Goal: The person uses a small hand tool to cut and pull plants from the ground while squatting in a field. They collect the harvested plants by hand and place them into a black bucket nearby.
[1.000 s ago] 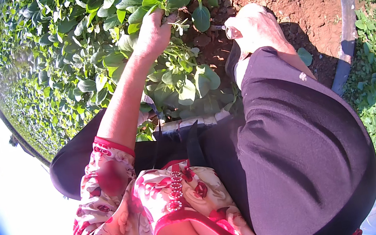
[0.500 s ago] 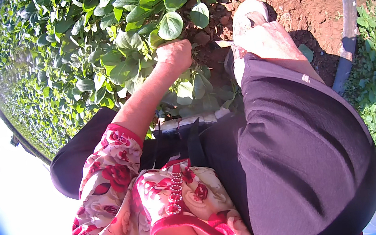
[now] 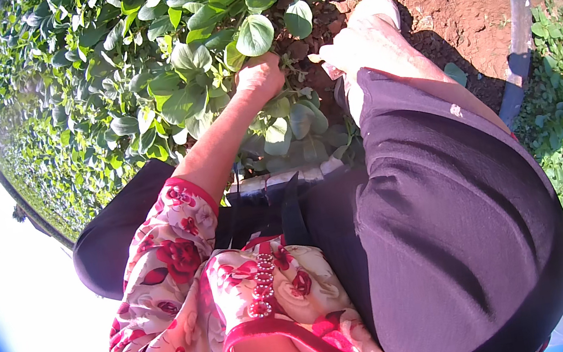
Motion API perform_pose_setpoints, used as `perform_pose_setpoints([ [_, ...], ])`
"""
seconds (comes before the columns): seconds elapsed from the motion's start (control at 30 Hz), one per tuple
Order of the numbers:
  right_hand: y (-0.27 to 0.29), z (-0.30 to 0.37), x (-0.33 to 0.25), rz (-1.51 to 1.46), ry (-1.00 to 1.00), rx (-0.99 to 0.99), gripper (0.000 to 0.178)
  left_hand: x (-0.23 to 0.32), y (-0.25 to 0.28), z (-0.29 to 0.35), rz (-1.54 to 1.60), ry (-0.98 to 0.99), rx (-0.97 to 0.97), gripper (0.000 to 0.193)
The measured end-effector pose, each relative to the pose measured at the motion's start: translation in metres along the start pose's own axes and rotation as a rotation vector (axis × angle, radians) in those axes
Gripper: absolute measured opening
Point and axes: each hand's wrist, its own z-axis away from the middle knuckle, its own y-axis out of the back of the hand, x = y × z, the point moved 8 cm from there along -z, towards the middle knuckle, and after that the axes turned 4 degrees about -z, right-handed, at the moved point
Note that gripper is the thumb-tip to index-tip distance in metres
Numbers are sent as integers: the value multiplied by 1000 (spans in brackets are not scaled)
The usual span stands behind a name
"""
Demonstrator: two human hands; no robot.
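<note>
My left hand [image 3: 260, 76] is closed in among the green leafy plants [image 3: 188, 99], at the edge of the bare soil. Its fingers are wrapped round stems low on a plant, and the leaves hide most of what they grip. Just above it hangs a broad round leaf [image 3: 255, 36]. My right hand [image 3: 349, 53] is closed beside my light-coloured shoe [image 3: 375, 10], a short way right of the left hand. It holds a short thin thing that looks like a small knife, mostly hidden by the fingers.
Dense leafy plants fill the left and top. Red-brown soil [image 3: 448, 5] lies at the right, bounded by a grey pipe-like edging [image 3: 517, 35] with more greenery [image 3: 561, 93] beyond. My knee in dark trousers [image 3: 451, 202] rises close by my right forearm.
My left hand has shifted slightly up and stays closed among the stems. My right hand has moved a little left and up, toward the left hand; the pale blade-like strip is less visible now.
</note>
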Motion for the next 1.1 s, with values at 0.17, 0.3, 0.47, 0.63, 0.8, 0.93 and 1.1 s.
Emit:
perform_pose_setpoints([
  [0.17,-2,-4,0,-12,-1,6,13,1,-9,13,-20,-80,73,22],
  [0.3,0,-2,0,-10,-15,24,12,15,14,31,172,7,112,19],
  [0.47,0,-3,-2,-8,-8,40,12,8,7,36,241,-22,179,21],
  [0.63,0,-4,-3,-10,-11,37,11,-5,-14,28,276,-14,190,24],
  [0.8,3,-3,-6,-9,-21,36,11,-13,-23,20,403,23,202,32],
  [0.93,3,-4,-5,-7,-22,54,11,-13,-21,22,487,60,199,31],
  [1.1,1,-7,-6,-14,-16,65,11,-13,-11,29,552,130,213,31],
])
